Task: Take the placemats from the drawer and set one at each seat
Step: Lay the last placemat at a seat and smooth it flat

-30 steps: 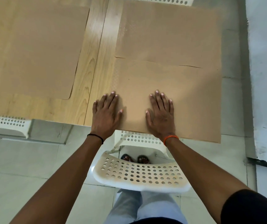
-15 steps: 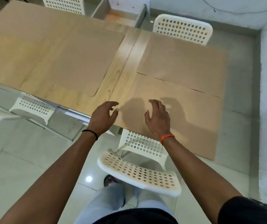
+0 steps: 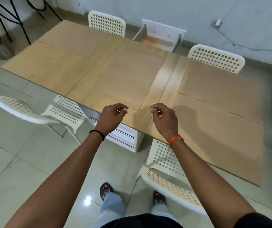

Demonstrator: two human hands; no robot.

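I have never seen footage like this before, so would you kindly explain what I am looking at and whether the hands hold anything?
There is no machine here: a person wears a camera on the head, looking forward and down. The left hand and right hand hang loosely curled above the near edge of the wooden table, holding nothing. Brown placemats lie flat on it, among them the nearest placemat on the right and a far placemat beyond it. White perforated chairs, such as the near chair, stand around. An open drawer shows beyond the table.
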